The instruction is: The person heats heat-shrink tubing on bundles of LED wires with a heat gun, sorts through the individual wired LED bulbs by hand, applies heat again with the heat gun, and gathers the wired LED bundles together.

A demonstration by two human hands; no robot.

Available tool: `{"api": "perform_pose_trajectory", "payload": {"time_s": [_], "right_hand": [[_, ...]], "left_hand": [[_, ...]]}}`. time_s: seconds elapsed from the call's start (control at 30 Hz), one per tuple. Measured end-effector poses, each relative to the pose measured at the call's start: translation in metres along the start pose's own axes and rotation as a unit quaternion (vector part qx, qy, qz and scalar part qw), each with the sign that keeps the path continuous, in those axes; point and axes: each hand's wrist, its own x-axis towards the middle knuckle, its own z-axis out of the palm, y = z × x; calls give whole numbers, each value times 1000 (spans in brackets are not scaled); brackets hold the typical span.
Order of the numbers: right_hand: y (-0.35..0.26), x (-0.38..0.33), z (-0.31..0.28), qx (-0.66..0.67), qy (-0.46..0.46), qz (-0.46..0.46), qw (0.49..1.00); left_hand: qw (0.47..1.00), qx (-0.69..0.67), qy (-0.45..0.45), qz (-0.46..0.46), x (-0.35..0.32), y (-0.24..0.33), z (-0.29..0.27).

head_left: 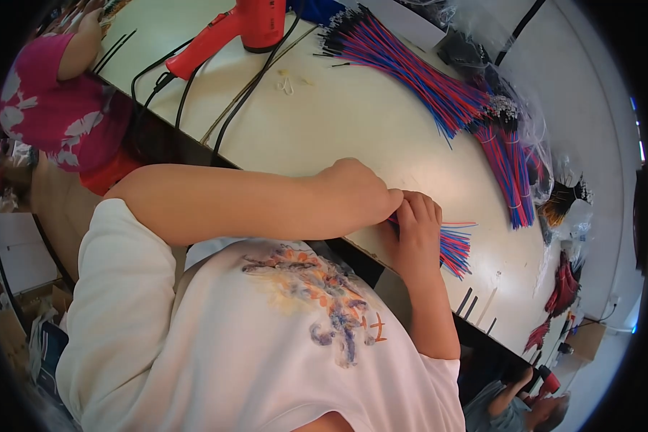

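Observation:
A small bundle of red and blue wires fans out over the bench, to the right of my right hand. That hand's fingers are bent down on the inner end of the bundle, which they cover. My left hand reaches across from the left, curled closed with its back up. Its fingertips meet those of my right hand. Whatever is pinched between them is too hidden to make out.
A red heat gun with black cords lies at the upper left. Farther back rests a large pile of red and blue wires, with tied bundles beside it. A person in a pink top is at the left; another person is at lower right.

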Motion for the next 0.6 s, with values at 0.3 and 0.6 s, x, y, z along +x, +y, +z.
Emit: {"api": "perform_pose_trajectory", "payload": {"time_s": [0.3, 0.6], "right_hand": [[-1, 42, -35, 205, -230, 127, 943], [12, 88, -30, 510, -334, 230, 758]], "left_hand": [[846, -258, 450, 126, -11, -48, 6], [759, -491, 400, 154, -24, -94, -6]]}}
